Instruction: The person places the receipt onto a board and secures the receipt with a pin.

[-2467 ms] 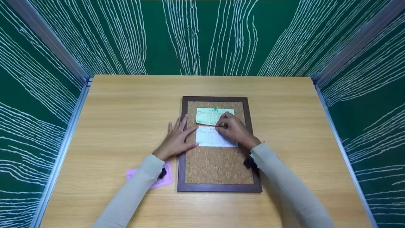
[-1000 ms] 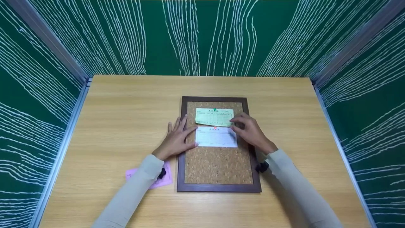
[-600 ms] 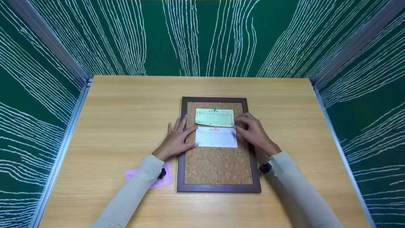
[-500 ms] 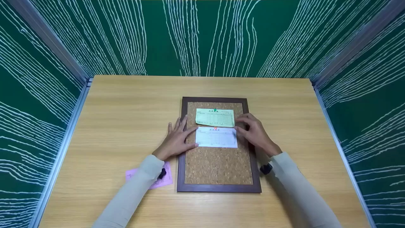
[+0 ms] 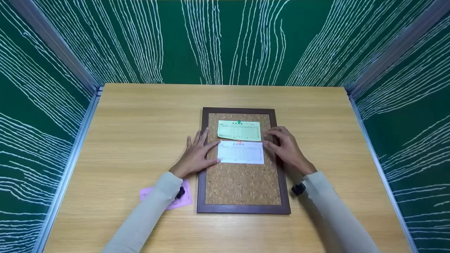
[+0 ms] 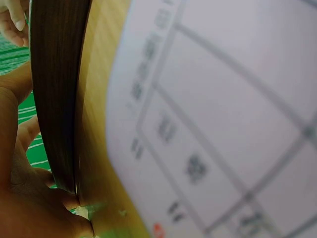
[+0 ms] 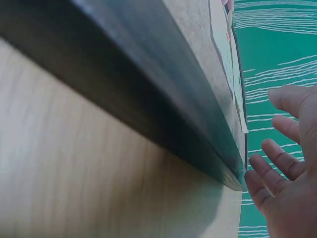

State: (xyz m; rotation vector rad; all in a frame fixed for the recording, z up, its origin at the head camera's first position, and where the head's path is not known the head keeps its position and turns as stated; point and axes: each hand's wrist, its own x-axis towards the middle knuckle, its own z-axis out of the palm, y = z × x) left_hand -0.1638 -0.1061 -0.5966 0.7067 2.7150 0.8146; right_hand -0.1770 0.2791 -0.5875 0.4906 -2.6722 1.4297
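A cork board (image 5: 242, 186) in a dark brown frame lies on the table. Near its top, a green printed slip (image 5: 239, 130) carries a green pushpin (image 5: 239, 122); its lower edge curls slightly. Just below lies a white printed slip (image 5: 240, 153), with a red pushpin (image 5: 239, 142) at its top middle. My left hand (image 5: 195, 156) rests across the frame's left side, fingers spread, thumb and index fingertips at the white slip's left edge. Over the frame's right side is my right hand (image 5: 286, 149), its loosely bent fingers (image 7: 282, 158) apart and holding nothing, fingertips just beside the slips.
A pink printed slip (image 5: 185, 199) lies on the wooden table (image 5: 147, 116) left of the board, partly under the left forearm. Green walls (image 5: 172, 42) with white wavy lines enclose the table at the back and sides.
My right hand has let go of the red pushpin, which now stands in the white slip, and has drawn back to the right. My left hand has stayed put.
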